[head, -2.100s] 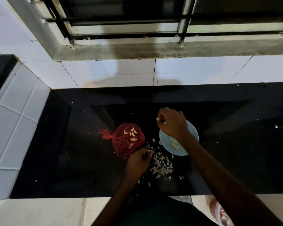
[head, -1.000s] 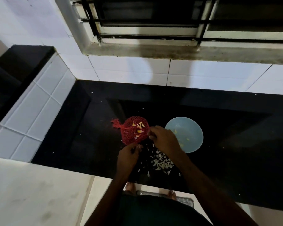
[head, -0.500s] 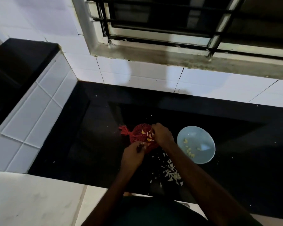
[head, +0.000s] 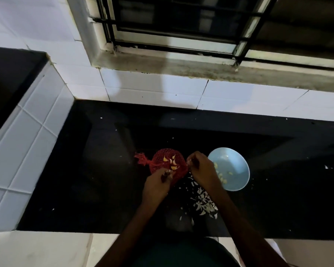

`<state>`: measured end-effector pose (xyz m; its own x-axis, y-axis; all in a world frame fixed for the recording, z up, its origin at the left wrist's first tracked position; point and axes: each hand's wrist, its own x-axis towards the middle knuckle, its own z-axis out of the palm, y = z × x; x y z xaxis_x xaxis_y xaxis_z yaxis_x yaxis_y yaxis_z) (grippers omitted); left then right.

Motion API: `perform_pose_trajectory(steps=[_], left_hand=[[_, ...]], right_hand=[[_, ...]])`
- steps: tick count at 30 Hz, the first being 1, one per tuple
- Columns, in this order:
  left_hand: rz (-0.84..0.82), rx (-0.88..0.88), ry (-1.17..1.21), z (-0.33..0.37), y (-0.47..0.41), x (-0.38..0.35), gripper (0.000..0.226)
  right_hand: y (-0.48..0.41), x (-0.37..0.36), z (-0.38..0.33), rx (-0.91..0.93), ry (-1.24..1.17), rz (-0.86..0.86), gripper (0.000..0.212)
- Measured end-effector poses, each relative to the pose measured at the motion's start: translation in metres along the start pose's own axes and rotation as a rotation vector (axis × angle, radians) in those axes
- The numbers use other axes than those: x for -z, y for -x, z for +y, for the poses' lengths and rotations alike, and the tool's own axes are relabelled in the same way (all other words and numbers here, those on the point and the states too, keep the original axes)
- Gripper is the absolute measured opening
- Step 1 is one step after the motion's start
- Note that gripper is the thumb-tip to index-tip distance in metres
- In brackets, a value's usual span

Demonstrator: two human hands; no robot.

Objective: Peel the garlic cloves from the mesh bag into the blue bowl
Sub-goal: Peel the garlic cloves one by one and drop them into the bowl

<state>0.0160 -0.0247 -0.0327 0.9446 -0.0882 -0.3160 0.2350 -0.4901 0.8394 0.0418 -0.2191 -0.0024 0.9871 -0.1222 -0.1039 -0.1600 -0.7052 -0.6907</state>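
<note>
The right hand [head: 201,170], fingers curled on a small pale garlic clove [head: 189,161] beside the red mesh bag [head: 160,160], has the round light-blue bowl [head: 238,166] just to its right; the left hand [head: 157,186] grips a small dark tool [head: 164,176].

Counter [head: 85,170] left of mesh bag [head: 158,162] open

This is a home kitchen. A black stone counter [head: 96,170] runs below a barred window [head: 181,26]. White wall tiles [head: 152,91] stand behind the counter, and a tiled ledge [head: 27,135] rises at its left end. On the counter lie a red mesh bag [head: 162,160] of garlic and a blue bowl [head: 237,170] holding peeled cloves [head: 221,175]. Papery peels [head: 202,203] are scattered toward the counter's front edge.
</note>
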Motion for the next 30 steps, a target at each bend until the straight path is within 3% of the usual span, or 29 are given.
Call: perform_pose_trajectory(steps=[6, 13, 18, 26, 30], left_hand=[[-0.168, 0.010, -0.035, -0.004, 0.000, -0.020, 0.013], [-0.224, 0.010, -0.151, -0.015, 0.002, -0.037, 0.010], [-0.221, -0.020, -0.195, -0.022, 0.010, -0.045, 0.012], [-0.191, -0.107, -0.117, -0.014, 0.016, -0.054, 0.016], [-0.165, -0.157, -0.120, 0.000, 0.017, -0.055, 0.006]], right_hand=[[0.072, -0.016, 0.042, -0.186, -0.208, -0.033, 0.020], [0.083, -0.034, 0.067, -0.102, 0.002, -0.053, 0.020], [0.078, -0.042, 0.067, -0.034, 0.090, -0.074, 0.005], [0.080, -0.031, 0.058, -0.043, -0.047, -0.003, 0.036], [0.083, -0.022, 0.057, -0.074, -0.262, -0.008, 0.023]])
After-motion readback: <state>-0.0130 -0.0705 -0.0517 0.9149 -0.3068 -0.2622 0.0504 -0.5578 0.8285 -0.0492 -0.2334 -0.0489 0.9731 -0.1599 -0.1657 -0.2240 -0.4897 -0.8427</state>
